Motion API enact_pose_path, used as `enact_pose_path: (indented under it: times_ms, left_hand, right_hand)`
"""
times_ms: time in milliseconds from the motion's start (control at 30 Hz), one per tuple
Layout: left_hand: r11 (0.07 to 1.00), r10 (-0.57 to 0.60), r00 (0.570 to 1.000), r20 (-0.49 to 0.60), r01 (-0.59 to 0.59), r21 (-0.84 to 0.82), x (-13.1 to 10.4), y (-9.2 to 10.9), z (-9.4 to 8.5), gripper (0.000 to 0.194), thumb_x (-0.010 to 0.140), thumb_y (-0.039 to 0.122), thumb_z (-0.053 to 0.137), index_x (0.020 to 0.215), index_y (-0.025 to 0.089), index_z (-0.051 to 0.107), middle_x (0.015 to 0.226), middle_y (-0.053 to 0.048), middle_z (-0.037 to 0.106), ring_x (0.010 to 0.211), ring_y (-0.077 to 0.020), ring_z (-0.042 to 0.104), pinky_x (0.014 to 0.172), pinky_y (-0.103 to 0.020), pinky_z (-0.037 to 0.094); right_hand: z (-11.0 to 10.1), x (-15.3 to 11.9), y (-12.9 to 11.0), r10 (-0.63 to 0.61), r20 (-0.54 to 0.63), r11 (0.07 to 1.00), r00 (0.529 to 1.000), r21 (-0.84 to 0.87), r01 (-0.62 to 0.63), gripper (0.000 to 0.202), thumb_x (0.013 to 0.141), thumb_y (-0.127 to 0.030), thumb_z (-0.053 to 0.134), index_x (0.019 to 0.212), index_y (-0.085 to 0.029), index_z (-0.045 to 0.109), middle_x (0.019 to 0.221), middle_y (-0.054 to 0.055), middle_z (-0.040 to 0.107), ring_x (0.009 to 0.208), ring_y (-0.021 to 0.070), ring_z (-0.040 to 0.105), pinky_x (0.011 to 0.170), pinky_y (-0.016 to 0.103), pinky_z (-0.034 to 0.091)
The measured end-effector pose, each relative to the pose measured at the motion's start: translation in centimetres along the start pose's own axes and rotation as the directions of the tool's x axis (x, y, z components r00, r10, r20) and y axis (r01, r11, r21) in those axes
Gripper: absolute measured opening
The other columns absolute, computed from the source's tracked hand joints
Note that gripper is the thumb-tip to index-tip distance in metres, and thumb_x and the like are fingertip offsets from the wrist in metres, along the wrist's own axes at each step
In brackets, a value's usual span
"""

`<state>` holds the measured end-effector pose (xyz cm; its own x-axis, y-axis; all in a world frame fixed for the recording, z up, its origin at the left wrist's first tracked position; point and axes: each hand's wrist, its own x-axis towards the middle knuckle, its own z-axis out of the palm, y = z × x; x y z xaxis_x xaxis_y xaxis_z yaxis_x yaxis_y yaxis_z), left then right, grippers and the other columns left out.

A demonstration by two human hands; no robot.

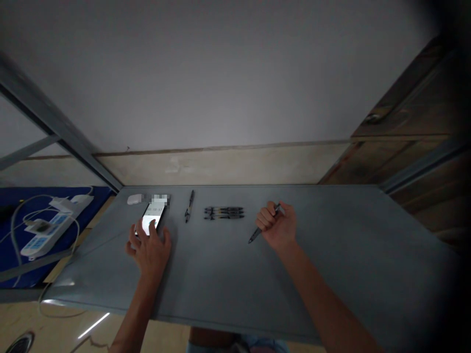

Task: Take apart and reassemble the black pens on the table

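My left hand (149,247) is over the lower part of a phone (153,214) with a lit screen, its fingers spread. Whether a fingertip touches the glass I cannot tell. My right hand (277,226) is closed around a dark pen (253,236), whose lower end points down and left, close to the table. Between the hands, several similar pens (224,213) lie side by side in a stack of rows, pointing left and right. One more pen (189,206) lies apart from them, nearly upright in the view, to the right of the phone.
A small white case (135,199) sits left of the phone on the grey table (221,284). Beyond the left edge, a white power strip (55,230) with plugs and cables rests on a blue surface. A wall (221,166) borders the back; wooden panelling (397,162) stands right.
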<state>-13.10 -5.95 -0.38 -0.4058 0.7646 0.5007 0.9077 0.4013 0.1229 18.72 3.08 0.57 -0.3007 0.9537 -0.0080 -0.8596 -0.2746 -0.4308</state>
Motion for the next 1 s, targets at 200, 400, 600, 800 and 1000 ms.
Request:
enact_pose_path:
  times_ms: [200,400,600,800,1000]
  left_hand:
    - [0.915,0.355,0.928,-0.114,-0.37,-0.16,-0.5,2.8,0.0,0.035,0.088,0.029,0.051,0.121,0.017,0.057,0.141,-0.016,0.043,0.133,-0.0345,0.032,0.102,-0.054,0.027]
    - [0.638,0.645,0.746,-0.166,-0.645,-0.421,0.3,9.7,-0.2,0.028,0.088,0.023,0.052,0.114,0.021,0.061,0.128,-0.011,0.055,0.124,-0.0282,0.044,0.099,-0.046,0.037]
    - [0.533,0.611,0.76,-0.223,-0.603,-0.594,0.9,12.9,1.4,0.022,0.089,0.02,0.05,0.106,0.019,0.063,0.113,-0.01,0.062,0.113,-0.0248,0.05,0.096,-0.042,0.042]
    - [0.471,0.633,0.769,-0.09,-0.475,-0.743,-0.5,11.4,2.7,0.02,0.091,0.019,0.044,0.098,0.017,0.063,0.086,-0.006,0.068,0.082,-0.0177,0.06,0.081,-0.034,0.048]
    - [0.48,0.702,0.711,0.033,-0.439,-0.759,-1.0,11.2,2.1,0.024,0.093,0.025,0.041,0.095,0.018,0.064,0.065,-0.002,0.063,0.059,-0.0126,0.057,0.063,-0.025,0.044]
  right_hand:
    - [-0.2,0.2,0.0,0.003,-0.012,1.0,1.0,0.0,-0.003,0.037,0.082,-0.044,0.05,0.058,-0.021,0.035,0.049,-0.008,0.014,0.043,0.009,0.01,0.038,0.023,0.016]
    - [-0.4,0.3,0.0,0.004,-0.027,0.997,1.0,-0.075,-0.006,0.034,0.083,-0.038,0.049,0.056,-0.021,0.037,0.049,-0.007,0.012,0.043,0.0089,0.009,0.038,0.024,0.013]
    - [-0.2,0.2,-0.1,-0.013,-0.089,0.993,0.996,-0.116,0.003,0.035,0.085,-0.038,0.044,0.056,-0.021,0.036,0.051,-0.007,0.01,0.044,0.0093,0.007,0.039,0.025,0.012]
    - [0.1,0.1,0.0,0.012,-0.141,0.994,0.99,-0.104,-0.027,0.036,0.086,-0.04,0.041,0.056,-0.021,0.035,0.051,-0.007,0.01,0.045,0.0093,0.007,0.04,0.026,0.012]
    - [0.2,0.2,0.4,0.059,-0.141,0.995,0.988,-0.073,-0.07,0.034,0.083,-0.037,0.049,0.057,-0.021,0.034,0.051,-0.007,0.011,0.044,0.0094,0.008,0.04,0.026,0.012]
